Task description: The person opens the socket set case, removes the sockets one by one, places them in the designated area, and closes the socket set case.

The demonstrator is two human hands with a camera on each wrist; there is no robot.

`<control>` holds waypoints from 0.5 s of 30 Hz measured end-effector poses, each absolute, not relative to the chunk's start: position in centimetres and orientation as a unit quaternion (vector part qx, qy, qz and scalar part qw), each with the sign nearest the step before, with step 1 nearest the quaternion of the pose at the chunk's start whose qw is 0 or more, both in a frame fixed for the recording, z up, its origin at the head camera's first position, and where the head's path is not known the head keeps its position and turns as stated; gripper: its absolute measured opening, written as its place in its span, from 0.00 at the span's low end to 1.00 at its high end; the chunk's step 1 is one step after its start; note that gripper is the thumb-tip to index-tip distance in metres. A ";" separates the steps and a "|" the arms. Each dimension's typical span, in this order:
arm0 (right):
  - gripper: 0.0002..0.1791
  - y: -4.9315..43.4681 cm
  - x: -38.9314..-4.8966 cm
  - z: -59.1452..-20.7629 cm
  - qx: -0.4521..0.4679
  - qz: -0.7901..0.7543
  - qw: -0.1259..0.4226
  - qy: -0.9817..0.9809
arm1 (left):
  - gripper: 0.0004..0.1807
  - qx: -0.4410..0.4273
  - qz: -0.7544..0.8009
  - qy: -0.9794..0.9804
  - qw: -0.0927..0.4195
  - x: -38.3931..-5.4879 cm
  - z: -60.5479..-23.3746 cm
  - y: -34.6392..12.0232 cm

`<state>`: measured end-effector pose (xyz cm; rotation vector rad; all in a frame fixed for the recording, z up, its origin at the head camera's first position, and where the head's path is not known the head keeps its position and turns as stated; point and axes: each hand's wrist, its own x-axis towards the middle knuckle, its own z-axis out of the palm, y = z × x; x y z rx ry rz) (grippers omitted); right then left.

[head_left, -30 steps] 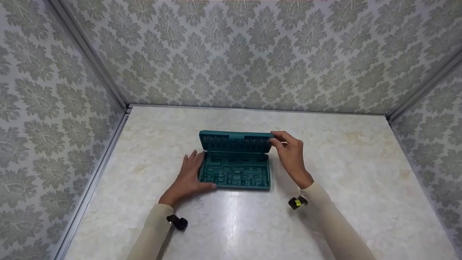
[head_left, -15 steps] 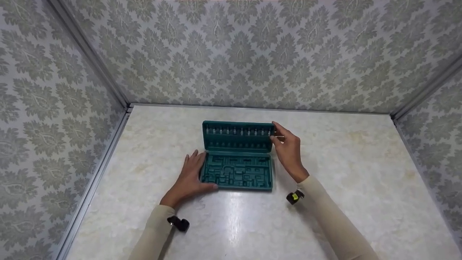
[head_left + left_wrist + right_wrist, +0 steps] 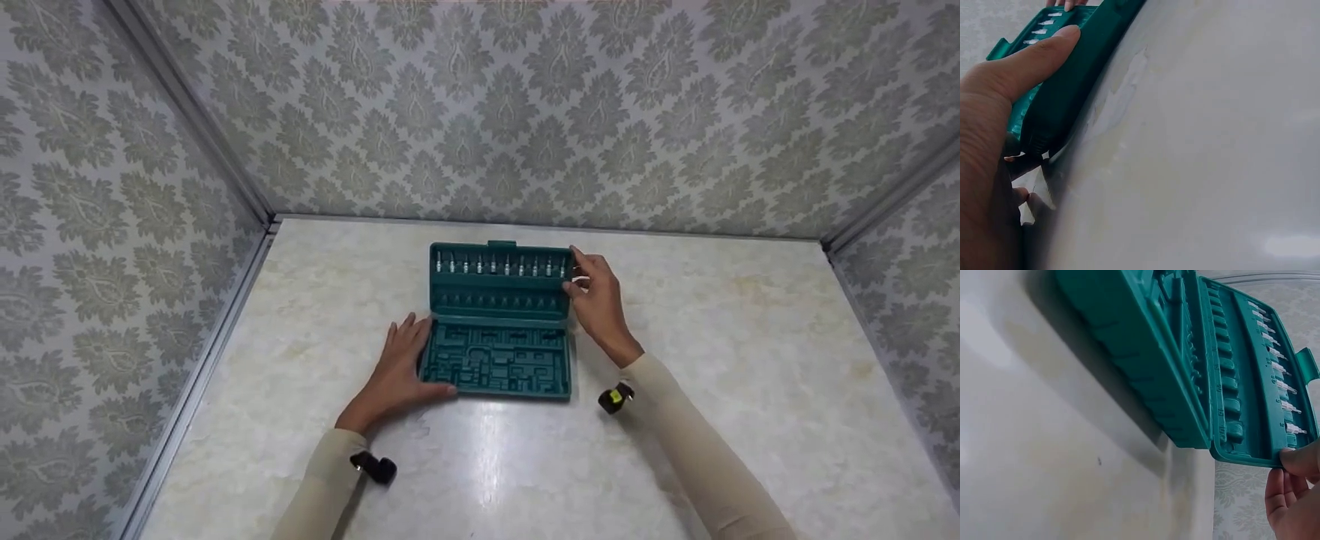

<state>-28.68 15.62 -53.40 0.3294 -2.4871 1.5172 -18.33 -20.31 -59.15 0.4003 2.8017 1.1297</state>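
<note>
A teal-green, rectangular hard plastic case (image 3: 499, 322) lies open near the middle of a pale, marbled, glossy tabletop (image 3: 720, 315) — its lower half (image 3: 499, 360), full of moulded recesses, lies flat, and its lid (image 3: 499, 291) stands raised along the far side. Slim silvery bits (image 3: 507, 265) line the lid's upper part in a row. The bare left hand (image 3: 396, 373) rests at the lower half's left end, thumb spread well apart from the fingers, the thumb on the front rim. The bare right hand (image 3: 601, 304) has thumb and fingers clamped on the lid's right edge, near its upper corner. Behind rises a wall papered in grey-green leaf motifs (image 3: 499, 112)
</note>
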 end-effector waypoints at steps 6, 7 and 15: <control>0.36 15.6 -29.5 -53.9 0.104 0.513 0.088 -0.848 | 0.77 0.130 0.373 0.917 0.048 -18.4 -59.2 -20.3; 0.35 15.7 -29.6 -54.0 0.104 0.513 0.087 -0.848 | 0.77 0.130 0.374 0.917 0.048 -18.4 -59.1 -20.3; 0.34 15.8 -30.5 -54.8 0.106 0.516 0.057 -0.848 | 0.76 0.126 0.376 0.916 0.055 -18.3 -59.1 -20.5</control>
